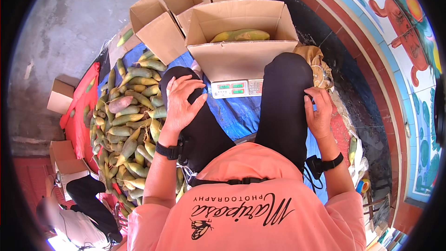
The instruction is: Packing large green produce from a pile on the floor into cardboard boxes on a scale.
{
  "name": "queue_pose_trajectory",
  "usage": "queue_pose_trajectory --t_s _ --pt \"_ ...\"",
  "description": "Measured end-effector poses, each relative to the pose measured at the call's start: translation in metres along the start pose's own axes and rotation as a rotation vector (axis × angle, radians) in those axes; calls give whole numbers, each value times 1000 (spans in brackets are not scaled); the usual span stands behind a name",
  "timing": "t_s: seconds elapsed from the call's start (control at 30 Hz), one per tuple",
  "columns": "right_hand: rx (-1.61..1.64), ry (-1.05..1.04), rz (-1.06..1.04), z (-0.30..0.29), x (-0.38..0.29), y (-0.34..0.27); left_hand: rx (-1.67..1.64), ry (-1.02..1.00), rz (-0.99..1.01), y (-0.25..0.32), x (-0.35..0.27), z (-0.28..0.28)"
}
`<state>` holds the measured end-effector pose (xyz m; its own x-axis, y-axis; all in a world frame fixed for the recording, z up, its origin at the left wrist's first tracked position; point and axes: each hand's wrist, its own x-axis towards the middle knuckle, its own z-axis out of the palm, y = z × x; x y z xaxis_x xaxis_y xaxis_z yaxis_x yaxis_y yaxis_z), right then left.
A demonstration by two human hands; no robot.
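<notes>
My left hand (183, 103) rests on my left knee, fingers spread and holding nothing. My right hand (318, 111) lies against the outer side of my right knee with its fingers loosely bent, and nothing shows in it. Between and beyond my knees stands an open cardboard box (240, 59) with green radishes (240, 35) inside. It sits over a digital scale (230, 89) whose display is lit; the weighing platform is hidden beneath the box. A large heap of green radishes (129, 118) lies left of my left leg, with one pinkish radish (120, 104) on it.
More open cardboard boxes (156, 35) stand behind the box. Blue sheeting (237, 115) covers the ground, with red sheeting (75, 122) at the left. A brown sack (315, 64) lies past my right knee. Another person (83, 223) sits at lower left. A tiled wall (400, 76) runs along the right.
</notes>
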<state>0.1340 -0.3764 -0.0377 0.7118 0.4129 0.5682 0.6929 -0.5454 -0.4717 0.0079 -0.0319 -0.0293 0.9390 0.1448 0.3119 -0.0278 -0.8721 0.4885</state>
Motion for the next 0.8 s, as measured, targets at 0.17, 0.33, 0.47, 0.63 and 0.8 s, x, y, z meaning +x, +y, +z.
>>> queue_pose_trajectory --t_s 0.17,0.33,0.47,0.63,0.8 --pt "88 -36 -16 9 7 -13 -113 13 -41 1 -3 -5" --pt "54 -61 -78 18 20 -17 -552 211 -265 -11 -23 -18" --pt "46 -103 -129 24 36 -15 -640 463 -573 -56 -59 -35" --pt "-13 -141 -183 31 56 -9 -733 623 -819 -144 -136 -29" --pt "-81 -165 -183 29 59 1 -468 439 -1161 -197 -196 13"
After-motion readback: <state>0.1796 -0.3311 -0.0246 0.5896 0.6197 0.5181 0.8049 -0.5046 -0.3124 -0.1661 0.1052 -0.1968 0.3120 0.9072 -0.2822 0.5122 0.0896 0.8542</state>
